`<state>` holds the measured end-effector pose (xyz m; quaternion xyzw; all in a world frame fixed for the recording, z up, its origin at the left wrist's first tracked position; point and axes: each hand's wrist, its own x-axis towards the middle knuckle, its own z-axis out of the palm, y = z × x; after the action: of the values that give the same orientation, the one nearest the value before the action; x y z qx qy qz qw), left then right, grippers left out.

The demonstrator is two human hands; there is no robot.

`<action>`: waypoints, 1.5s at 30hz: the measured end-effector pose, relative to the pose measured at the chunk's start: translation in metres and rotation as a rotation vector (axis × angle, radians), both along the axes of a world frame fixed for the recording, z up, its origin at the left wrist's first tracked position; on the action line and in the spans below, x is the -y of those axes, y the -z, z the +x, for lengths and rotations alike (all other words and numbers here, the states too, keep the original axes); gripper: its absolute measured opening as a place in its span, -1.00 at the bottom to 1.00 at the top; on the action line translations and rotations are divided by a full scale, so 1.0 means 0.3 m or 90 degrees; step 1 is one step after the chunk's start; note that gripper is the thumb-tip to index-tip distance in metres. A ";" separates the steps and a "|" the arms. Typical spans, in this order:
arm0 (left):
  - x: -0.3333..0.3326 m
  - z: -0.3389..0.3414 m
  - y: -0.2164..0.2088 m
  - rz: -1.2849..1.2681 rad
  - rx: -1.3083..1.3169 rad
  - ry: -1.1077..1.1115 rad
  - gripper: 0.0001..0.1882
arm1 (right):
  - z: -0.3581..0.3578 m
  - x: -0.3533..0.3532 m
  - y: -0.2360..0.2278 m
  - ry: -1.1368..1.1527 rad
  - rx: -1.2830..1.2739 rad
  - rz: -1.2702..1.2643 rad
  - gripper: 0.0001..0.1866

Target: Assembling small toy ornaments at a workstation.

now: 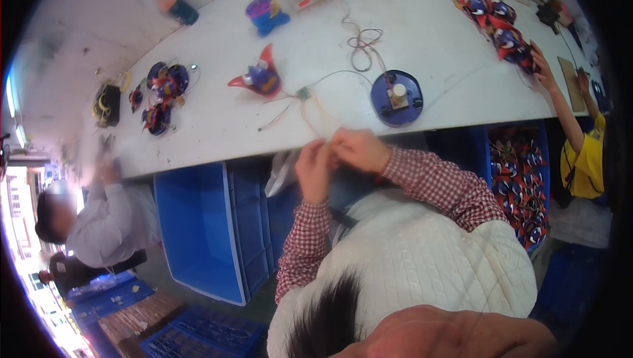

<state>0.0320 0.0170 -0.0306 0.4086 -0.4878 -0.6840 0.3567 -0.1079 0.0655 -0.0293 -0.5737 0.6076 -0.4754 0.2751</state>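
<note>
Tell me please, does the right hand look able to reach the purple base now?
Probably yes: the base sits close beyond the right hand, with nothing seen standing between, though it seems occupied beside the left hand.

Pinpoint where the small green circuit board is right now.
In the head view, the green circuit board lies slightly left of centre on the white table, between the red-and-blue toy piece and round blue base, beyond the left hand.

A small green circuit board (303, 93) (wires (279, 99) trailing) lies on the table (217, 48).
</note>
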 end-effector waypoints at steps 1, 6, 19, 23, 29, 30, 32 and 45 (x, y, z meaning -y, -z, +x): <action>0.000 0.006 -0.002 0.001 0.002 -0.010 -0.79 | 0.004 0.003 0.010 0.000 -0.005 -0.008 -0.91; 0.004 0.016 -0.003 -0.007 0.020 -0.015 -0.80 | 0.019 0.000 0.016 0.022 -0.028 -0.009 -0.91; 0.076 0.062 0.035 -0.437 0.273 0.067 -0.79 | 0.029 0.031 0.085 0.001 -0.096 -0.017 -0.85; 0.126 0.085 0.028 -0.606 0.418 0.064 -0.73 | -0.012 -0.082 0.021 0.076 -0.203 -0.017 -0.81; 0.162 -0.068 -0.112 -0.718 0.364 0.245 -0.34 | -0.154 -0.259 -0.047 0.192 -0.058 -0.216 -0.66; 0.151 -0.121 -0.111 -0.718 0.361 0.248 -0.34 | -0.199 -0.271 -0.052 0.196 -0.059 -0.215 -0.66; 0.130 -0.211 -0.095 -0.771 0.411 0.347 -0.05 | -0.266 -0.260 -0.063 0.408 0.003 -0.213 -0.64; 0.110 -0.415 0.045 -0.822 0.473 0.365 0.12 | -0.358 -0.054 -0.091 0.258 -0.273 0.029 -0.64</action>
<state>-0.0924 -0.0159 -0.0440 0.1810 -0.9607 -0.1503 0.1474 -0.2154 0.0818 -0.0020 -0.5217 0.7644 -0.3751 0.0525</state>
